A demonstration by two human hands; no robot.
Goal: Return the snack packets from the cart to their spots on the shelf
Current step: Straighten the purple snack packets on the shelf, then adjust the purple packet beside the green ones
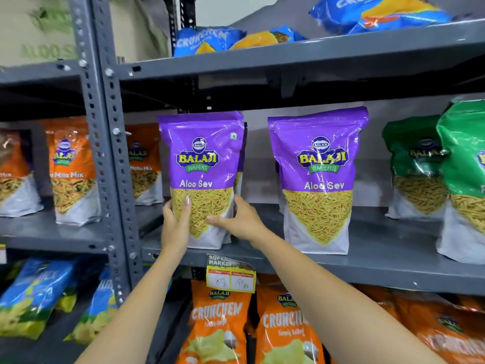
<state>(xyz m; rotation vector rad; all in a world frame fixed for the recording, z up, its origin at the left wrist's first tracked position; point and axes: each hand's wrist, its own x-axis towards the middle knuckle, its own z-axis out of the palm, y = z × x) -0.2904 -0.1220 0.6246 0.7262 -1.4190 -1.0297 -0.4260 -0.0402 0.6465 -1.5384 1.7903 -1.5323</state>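
Note:
A purple Aloo Sev packet (203, 164) stands upright on the grey middle shelf (380, 248), with another purple packet partly hidden right behind it. My left hand (175, 222) grips its lower left side. My right hand (240, 219) grips its lower right side, thumb across the front. A second purple Aloo Sev packet (319, 177) stands free to the right on the same shelf. No cart is in view.
Green packets (464, 177) stand at the far right, orange mix packets (72, 169) to the left past the steel upright (115, 164). Blue packets (207, 39) lie on the top shelf. Orange Crunchex bags (220, 324) and a price tag (231, 274) sit below.

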